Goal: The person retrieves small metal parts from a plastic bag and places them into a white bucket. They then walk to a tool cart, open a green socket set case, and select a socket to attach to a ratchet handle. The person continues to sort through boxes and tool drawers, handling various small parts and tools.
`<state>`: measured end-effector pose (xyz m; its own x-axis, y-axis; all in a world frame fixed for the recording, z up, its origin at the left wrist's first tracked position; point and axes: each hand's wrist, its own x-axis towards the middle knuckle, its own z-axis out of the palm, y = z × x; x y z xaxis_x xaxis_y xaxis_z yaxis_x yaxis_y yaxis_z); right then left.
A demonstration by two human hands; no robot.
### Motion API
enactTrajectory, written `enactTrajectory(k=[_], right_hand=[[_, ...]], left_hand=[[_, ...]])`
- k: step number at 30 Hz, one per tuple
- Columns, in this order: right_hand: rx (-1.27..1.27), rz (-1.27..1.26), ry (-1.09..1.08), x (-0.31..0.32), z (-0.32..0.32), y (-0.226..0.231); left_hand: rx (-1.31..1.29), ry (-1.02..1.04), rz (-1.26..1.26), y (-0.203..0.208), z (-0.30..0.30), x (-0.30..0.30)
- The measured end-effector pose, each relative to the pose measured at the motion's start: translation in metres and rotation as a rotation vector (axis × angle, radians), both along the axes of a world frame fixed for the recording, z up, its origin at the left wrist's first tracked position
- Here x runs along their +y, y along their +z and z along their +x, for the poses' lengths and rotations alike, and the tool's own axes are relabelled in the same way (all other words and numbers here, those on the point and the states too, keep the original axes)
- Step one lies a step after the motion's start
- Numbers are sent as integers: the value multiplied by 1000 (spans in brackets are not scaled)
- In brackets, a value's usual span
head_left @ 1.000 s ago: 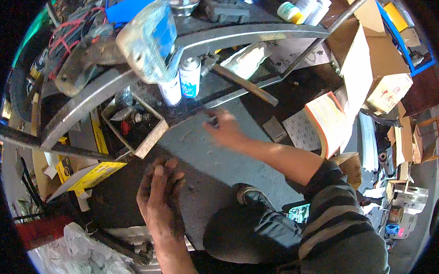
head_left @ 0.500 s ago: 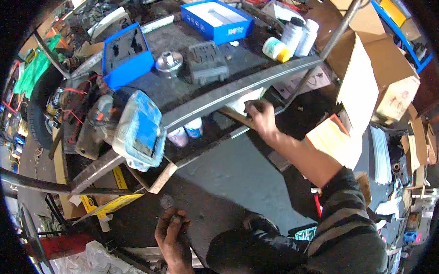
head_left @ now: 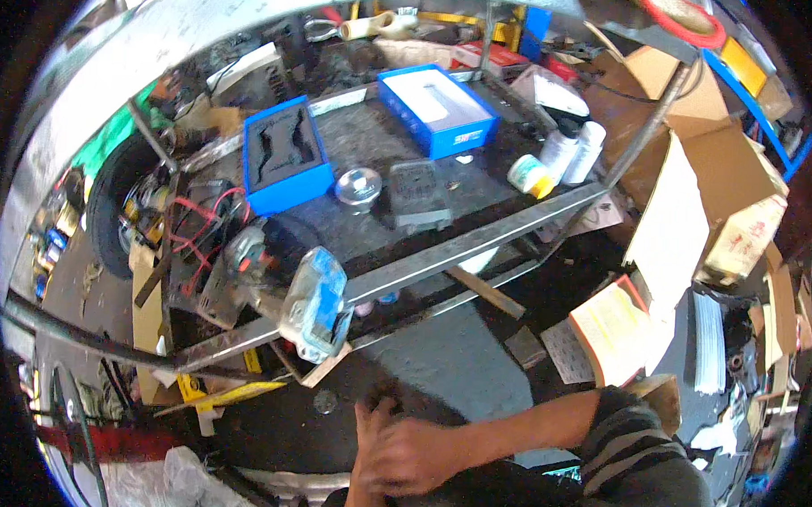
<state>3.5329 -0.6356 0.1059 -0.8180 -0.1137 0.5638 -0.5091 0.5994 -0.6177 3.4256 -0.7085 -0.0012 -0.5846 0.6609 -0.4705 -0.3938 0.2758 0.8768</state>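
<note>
Low in front of me, my right hand [head_left: 421, 457] crosses over my left hand [head_left: 367, 434], seemingly touching its back or wrist. Motion smears the right fingers, so whether they hold anything does not show. The left fingertips look dark against the dark ground, and their grip cannot be made out. A small round clear disc [head_left: 326, 402] lies on the ground left of my hands. Above it, a cloudy plastic container with blue on it [head_left: 313, 306] sits tilted at the corner of the metal rack [head_left: 478, 244].
On the rack's top stand two blue boxes [head_left: 303, 188] [head_left: 468, 139], a round metal part [head_left: 358, 187], a dark plastic case [head_left: 419, 196] and several bottles [head_left: 559, 153]. A wooden strip [head_left: 487, 292] juts from the lower shelf. Open cardboard [head_left: 671, 227] stands at the right.
My right hand has withdrawn from the rack's lower shelf and come down onto my left hand. The wooden strip there now juts outward. The view has shifted, with a pale edge across the top.
</note>
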Motion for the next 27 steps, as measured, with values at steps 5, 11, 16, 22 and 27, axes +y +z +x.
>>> enactTrajectory(k=[5, 11, 16, 22, 27], right_hand=[[19, -40, 40, -75, -27, 0], [-188, -138, -20, -97, -13, -4], [0, -236, -37, -112, -22, -25], [-418, -311, -11, -114, -30, -26], [-330, -337, -40, -112, -26, -7]], left_hand=[[69, -116, -15, -24, 13, 4], [182, -442, -5, -61, 13, 9], [340, -637, 103, -60, 26, 10], [414, -640, 43, -8, 20, 15], [208, -432, 154, 3, 13, 12]])
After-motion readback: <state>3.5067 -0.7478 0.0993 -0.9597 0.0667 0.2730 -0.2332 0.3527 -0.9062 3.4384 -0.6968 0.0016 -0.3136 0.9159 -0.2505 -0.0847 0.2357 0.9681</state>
